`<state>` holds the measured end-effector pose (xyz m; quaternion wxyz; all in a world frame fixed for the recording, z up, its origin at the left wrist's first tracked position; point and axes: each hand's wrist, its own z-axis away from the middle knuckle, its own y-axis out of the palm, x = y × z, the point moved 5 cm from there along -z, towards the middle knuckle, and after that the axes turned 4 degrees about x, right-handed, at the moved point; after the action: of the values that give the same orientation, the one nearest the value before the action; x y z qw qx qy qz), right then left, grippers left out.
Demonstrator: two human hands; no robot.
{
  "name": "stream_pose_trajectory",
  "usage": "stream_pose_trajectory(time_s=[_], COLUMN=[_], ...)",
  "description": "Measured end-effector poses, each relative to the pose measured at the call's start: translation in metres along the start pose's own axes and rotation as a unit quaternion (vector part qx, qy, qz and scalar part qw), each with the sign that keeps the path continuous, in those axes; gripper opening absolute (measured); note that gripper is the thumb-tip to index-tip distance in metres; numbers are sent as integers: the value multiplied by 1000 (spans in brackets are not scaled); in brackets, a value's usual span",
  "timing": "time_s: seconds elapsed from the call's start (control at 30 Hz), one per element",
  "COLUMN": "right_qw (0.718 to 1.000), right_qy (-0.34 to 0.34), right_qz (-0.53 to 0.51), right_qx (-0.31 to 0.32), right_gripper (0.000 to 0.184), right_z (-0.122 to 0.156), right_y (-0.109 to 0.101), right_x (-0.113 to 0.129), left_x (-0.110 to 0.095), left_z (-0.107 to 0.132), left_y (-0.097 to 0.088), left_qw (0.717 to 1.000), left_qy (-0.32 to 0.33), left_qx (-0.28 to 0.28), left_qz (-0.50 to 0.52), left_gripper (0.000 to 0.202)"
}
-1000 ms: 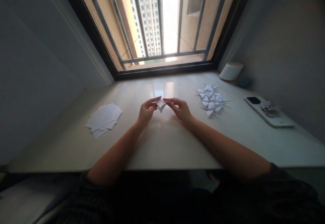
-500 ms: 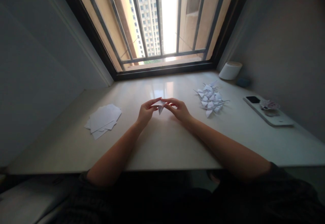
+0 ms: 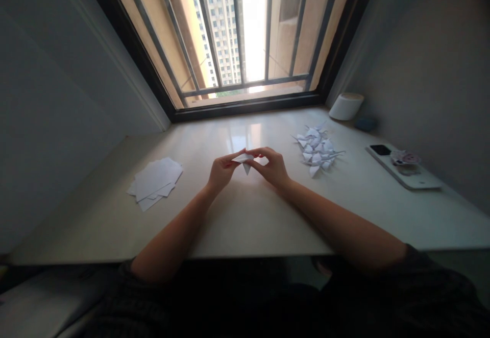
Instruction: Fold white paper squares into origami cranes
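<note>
A small folded piece of white paper (image 3: 245,161) is held just above the middle of the pale table (image 3: 248,215). My left hand (image 3: 222,170) pinches its left side with thumb and fingers closed. My right hand (image 3: 271,165) pinches its right side, fingers curled over the top fold. A loose stack of flat white paper sheets (image 3: 156,182) lies to the left of my left hand. A pile of several folded white paper figures (image 3: 317,149) lies to the right of my right hand.
A white phone (image 3: 403,169) with a small object on it lies at the right edge. A white roll (image 3: 346,106) and a small dark item stand in the far right corner. A barred window (image 3: 241,37) runs along the table's back; grey walls close both sides.
The folded paper has been pressed flatter and narrower between my fingers. My hands have drawn slightly closer together, and my right fingers have curled over the paper's top.
</note>
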<state>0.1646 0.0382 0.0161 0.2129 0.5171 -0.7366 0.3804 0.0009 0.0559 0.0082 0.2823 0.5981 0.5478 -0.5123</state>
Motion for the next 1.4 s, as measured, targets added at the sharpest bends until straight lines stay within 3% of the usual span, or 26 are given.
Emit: stream_pose_trajectory(time_s=[0.23,0.43,0.57,0.67,0.87,1.4], right_qw=[1000,999,999,998,998,998], right_qy=[4,14,2,-6,-12,13], right_qz=[9,26,45,54,59,66], right_qx=[-8,-13,-13,-11,-4,-12], right_gripper=[19,17,16,16,17,14], right_z=[1,0,0,0,0,0], right_y=[0,-3,-4,-3,-3,-3], right_x=[-5,-1,1,2,4,0], left_x=[-14,-24,-28,-31,-33,-39], left_z=[3,9,10,11,13,15], left_y=[-1,2,1,-2,-4,-1], left_qw=[992,976,969,968,973,974], left_qy=[62,81,79,97,115,120], left_qx=[7,13,-29,-64,-79,-86], left_qz=[-111,-200,-234,-223,-182,-174], left_gripper=[36,45,42,32,22,19])
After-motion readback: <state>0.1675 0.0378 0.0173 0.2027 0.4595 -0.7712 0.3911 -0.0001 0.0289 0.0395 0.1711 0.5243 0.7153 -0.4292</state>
